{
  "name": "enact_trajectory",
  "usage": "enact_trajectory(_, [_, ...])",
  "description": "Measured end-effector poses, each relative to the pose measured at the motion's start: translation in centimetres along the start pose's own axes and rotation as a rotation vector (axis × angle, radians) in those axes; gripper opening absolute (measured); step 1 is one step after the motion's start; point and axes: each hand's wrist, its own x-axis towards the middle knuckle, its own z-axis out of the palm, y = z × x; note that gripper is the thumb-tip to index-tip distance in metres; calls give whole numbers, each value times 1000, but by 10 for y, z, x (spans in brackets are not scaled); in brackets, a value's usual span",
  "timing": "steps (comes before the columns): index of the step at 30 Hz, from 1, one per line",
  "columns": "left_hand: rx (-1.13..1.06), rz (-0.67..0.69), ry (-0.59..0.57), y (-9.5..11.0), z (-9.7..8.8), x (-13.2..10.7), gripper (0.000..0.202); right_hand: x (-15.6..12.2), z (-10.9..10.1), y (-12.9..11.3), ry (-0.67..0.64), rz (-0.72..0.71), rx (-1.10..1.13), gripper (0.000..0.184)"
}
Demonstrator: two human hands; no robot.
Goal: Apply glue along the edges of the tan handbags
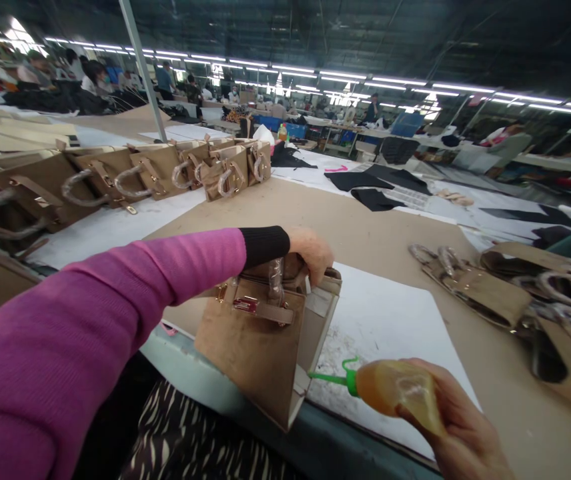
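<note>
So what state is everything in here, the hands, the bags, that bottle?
handbag, tilted, held by its top.
left hand, gripping the handbag's top.
squeeze bottle, held sideways, green nozzle at the handbag's side edge.
right hand, closed round the squeeze bottle.
row of bags, standing upright.
bags on the right, lying down.

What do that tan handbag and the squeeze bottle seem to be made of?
Handbag: probably suede or an imitation, going by its matte, napped tan surface; the clasp looks like shiny metal. Bottle: soft translucent plastic, its amber tint showing through, with a green plastic nozzle.
</note>
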Motion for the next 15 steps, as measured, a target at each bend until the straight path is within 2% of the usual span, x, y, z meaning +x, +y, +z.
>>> enact_trajectory(4, [37, 18, 5, -1, -3, -6, 11, -4, 6, 3, 22, 82, 127, 32])
enact_trajectory(7, [132, 25, 118, 4, -11, -18, 15, -3, 15, 1, 51, 148, 207, 36])
enact_trajectory(11, [310, -23, 251, 20, -22, -44, 23, 9, 24, -4, 143, 197, 291, 43])
enact_trajectory(15, [440, -63, 376, 26, -26, -61, 29, 35, 22, -11, 252, 124, 319, 47])
